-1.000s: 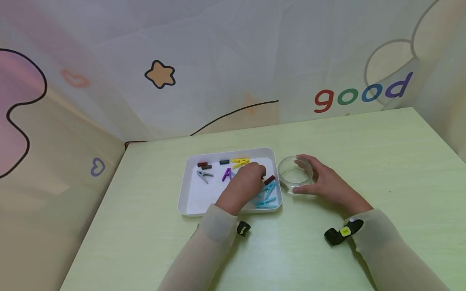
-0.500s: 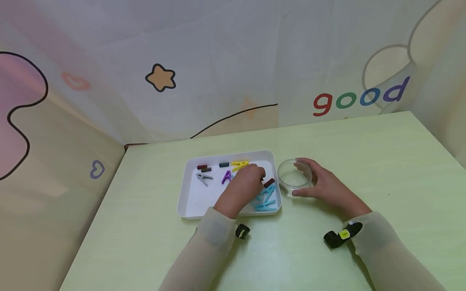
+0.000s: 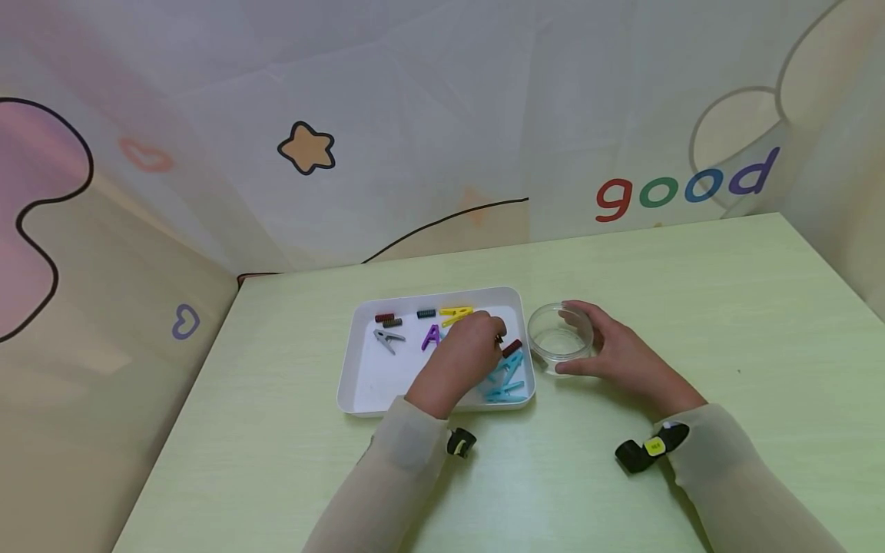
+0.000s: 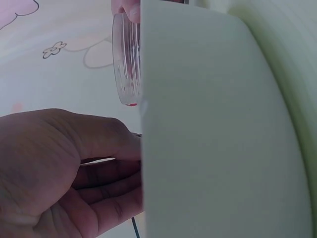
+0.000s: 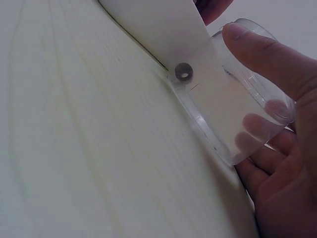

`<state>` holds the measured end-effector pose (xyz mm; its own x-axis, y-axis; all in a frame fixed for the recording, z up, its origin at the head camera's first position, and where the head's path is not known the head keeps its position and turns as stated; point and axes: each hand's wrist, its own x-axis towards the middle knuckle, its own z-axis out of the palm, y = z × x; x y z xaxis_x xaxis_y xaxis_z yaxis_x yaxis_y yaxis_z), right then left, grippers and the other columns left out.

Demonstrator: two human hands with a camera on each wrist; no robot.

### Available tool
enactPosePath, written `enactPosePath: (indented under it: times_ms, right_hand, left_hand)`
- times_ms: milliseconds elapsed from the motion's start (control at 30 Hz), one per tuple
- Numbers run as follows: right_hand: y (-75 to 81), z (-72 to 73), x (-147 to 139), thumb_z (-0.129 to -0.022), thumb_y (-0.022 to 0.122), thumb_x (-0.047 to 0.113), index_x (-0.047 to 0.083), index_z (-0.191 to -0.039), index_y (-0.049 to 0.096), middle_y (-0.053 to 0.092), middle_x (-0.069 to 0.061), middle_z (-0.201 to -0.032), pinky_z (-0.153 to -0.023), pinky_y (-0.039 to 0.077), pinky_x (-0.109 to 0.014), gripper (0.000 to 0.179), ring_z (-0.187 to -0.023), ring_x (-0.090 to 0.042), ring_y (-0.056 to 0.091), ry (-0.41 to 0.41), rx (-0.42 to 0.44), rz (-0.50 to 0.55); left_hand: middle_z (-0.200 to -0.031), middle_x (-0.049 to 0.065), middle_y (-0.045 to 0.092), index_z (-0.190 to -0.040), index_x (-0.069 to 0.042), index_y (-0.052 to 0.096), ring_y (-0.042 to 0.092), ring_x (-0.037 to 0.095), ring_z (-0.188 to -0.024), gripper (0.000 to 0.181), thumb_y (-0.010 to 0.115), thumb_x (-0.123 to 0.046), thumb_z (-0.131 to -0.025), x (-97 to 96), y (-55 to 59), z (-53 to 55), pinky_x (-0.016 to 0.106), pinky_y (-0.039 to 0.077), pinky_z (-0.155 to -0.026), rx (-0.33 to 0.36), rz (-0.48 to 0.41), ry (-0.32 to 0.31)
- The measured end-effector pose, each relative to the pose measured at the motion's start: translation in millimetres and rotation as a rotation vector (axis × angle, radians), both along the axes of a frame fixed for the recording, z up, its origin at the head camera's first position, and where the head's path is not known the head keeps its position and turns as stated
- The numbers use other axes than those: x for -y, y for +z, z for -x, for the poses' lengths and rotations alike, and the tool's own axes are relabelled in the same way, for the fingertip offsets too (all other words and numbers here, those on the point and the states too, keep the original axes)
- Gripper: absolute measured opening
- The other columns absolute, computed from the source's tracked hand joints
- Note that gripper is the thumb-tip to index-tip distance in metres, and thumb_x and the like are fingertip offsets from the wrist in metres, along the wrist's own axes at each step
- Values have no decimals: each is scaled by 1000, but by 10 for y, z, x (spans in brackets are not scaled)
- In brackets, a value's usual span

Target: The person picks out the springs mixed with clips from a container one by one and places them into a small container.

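My left hand (image 3: 462, 355) reaches into the right part of the white tray (image 3: 359, 388), fingers bent downward. A small dark bit, apparently a spring (image 3: 498, 339), shows at its fingertips. In the left wrist view the tray wall (image 4: 218, 119) hides those fingertips. Close by lie a dark red spring (image 3: 512, 349) and several light blue clips (image 3: 510, 369). My right hand (image 3: 618, 349) grips a clear round jar (image 3: 560, 355) from its right side, thumb and fingers round the wall. Through the clear plastic, the right wrist view shows a dark spring (image 5: 184, 72) end-on.
Elsewhere in the tray are yellow clips (image 3: 456, 313), a purple clip (image 3: 431, 336), a grey clip (image 3: 389, 339) and several springs (image 3: 425, 313) near the back. The jar stands beside the tray's right edge on the pale green table (image 3: 691, 307). A printed backdrop (image 3: 415, 153) rises behind.
Both hands have stayed almost in place, with the left in the tray and the right round the jar. The whole view has shifted slightly downward.
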<state>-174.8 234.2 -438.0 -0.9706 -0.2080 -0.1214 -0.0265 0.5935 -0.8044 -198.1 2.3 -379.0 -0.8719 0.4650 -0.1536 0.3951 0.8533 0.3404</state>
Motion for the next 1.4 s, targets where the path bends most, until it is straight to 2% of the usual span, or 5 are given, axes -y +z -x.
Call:
enactPosePath:
  times_ms: [133,367,833,1400]
  right_hand:
    - [4,-18,-5,-71,81,50,27,-151,25,36,-8,-155,-111,32,-58,100,-144,-38,29,11,-9,10]
    - [-9,-13,-8,-71,82,50,25,-151,24,36,-9,-155,-111,32,-57,101,-144,-38,29,9,-18,-3]
    - [7,2,-6,-71,80,53,26,-151,24,36,-8,-155,-110,34,-58,101,-143,-37,31,14,-21,-25]
    - [4,-9,-12,-71,80,54,27,-151,23,36,-8,-155,-111,32,-58,101,-143,-38,31,14,-14,-14]
  left_hand:
    - [-102,5,67,-113,-7,71,57,15,-87,22,61,-10,-94,6,2,-24,25,53,-86,-7,-19,-7]
    - [-106,5,68,-115,-8,70,58,16,-91,23,62,-13,-94,1,28,-61,27,53,-91,-8,-34,0]
    - [-104,2,66,-117,-11,69,57,14,-90,24,62,-18,-95,-18,83,-84,26,52,-91,-22,-80,-16]
    - [-109,0,67,-115,-16,70,60,14,-97,22,63,-19,-94,-23,103,-127,27,51,-95,-95,-138,-55]
